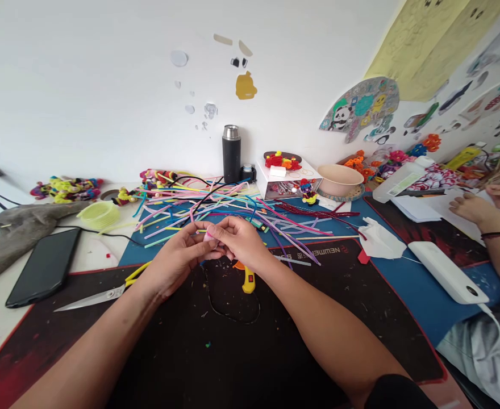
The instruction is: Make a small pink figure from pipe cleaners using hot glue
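Note:
In front of me my left hand (182, 250) and my right hand (238, 240) meet over the black desk mat (275, 352). Both are closed, pinching a small pink piece (209, 235) between the fingertips. Fingers cover most of it, so its kind cannot be made out. Just beyond the hands spreads a loose pile of coloured pipe cleaners (233, 200). A yellow utility knife (248, 279) lies below my right hand, beside a thin black cord (233, 321). Scissors (92, 299) with yellow handles rest left of my hands, partly hidden by my left forearm.
A black phone (43, 270) lies at left. Along the wall stand a black thermos (232, 156), a white box (271, 186) and a beige bowl (339, 180). A white power bank (446, 271) lies at right, near another person's hands (474, 207).

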Demonstrator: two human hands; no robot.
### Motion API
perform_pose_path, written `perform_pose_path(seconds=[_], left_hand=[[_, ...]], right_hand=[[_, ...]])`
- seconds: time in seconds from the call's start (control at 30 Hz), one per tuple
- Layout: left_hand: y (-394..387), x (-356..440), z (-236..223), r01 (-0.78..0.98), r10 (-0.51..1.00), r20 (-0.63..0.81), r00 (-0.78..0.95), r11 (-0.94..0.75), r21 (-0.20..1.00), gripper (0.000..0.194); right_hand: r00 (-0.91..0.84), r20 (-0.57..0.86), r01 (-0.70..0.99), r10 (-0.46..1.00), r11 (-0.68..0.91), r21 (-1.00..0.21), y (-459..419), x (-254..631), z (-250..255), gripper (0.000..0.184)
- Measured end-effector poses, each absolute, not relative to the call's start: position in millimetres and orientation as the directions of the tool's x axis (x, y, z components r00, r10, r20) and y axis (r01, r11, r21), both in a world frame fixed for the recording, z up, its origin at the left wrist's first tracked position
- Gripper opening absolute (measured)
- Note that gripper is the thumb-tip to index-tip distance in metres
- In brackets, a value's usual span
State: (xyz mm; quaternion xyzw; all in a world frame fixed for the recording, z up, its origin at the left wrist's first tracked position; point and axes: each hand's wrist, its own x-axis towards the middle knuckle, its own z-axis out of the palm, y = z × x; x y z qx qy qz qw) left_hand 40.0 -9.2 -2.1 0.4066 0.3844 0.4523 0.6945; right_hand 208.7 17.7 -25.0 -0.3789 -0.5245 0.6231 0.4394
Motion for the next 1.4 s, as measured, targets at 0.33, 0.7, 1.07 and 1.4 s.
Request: perform_pose_path(seconds=[0.33, 0.7, 1.07, 1.4], left_hand=[[-10.8, 41.1, -2.2, -0.153, 0.946, -0.076, 0.316, 0.129, 0.98, 0.047], [-8.0, 33.3, -0.7, -0.259, 0.923, -0.165, 0.349, 0.264, 0.929, 0.036], [-3.6, 32.6, -9.5, -0.343, 0.922, -0.181, 0.341, 0.301, 0.89, 0.023], [-7.0, 26.8, -2.0, -0.418, 0.898, -0.151, 0.414, 0.335, 0.845, 0.025]], right_hand=[[-0.313, 0.006, -0.116, 0.95, -0.033, -0.993, 18.6, 208.6, -26.6, 0.053], [-0.344, -0.018, -0.144, 0.939, -0.072, -0.987, 22.1, 210.3, -29.5, 0.053], [-0.357, -0.042, -0.161, 0.933, -0.106, -0.981, 19.4, 209.6, -29.8, 0.053], [-0.32, -0.021, -0.245, 0.947, -0.104, -0.964, 18.7, 214.8, -18.9, 0.056]])
